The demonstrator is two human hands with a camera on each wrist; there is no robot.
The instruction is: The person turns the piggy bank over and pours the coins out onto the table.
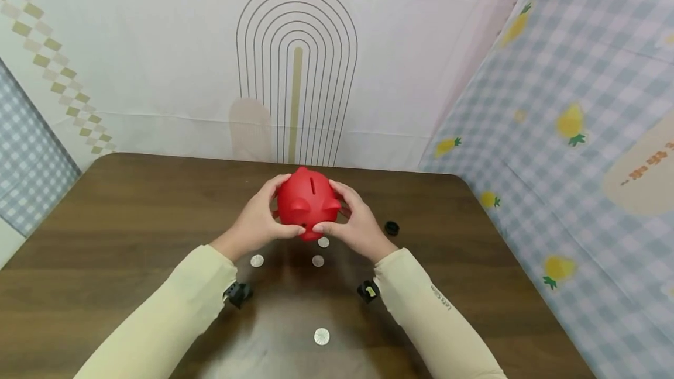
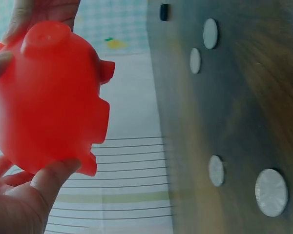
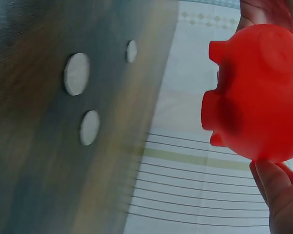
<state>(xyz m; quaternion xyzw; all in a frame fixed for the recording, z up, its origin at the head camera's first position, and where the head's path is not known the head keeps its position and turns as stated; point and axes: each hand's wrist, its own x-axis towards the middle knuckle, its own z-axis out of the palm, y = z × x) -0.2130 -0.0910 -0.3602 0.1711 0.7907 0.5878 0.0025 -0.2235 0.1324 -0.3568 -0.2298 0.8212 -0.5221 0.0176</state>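
Note:
Both hands hold a red piggy bank (image 1: 308, 200) between them, raised above the table in the wrist views. My left hand (image 1: 261, 212) grips its left side, fingers around the far side and thumb near the snout. On the opposite side, my right hand (image 1: 359, 221) grips it in the same way. The coin slot on its back shows in the head view, and the snout (image 2: 48, 36) points toward me. Silver coins lie on the table below, one coin (image 1: 323, 242) partly under the bank in view, another coin (image 1: 318, 261) closer to me.
A coin (image 1: 257, 261) lies left of those and a further coin (image 1: 322, 337) nearer the front. The small round black cap (image 1: 392, 228) sits right of my right hand. Behind the brown wooden table (image 1: 158, 192) hangs a patterned white cloth (image 1: 174, 45).

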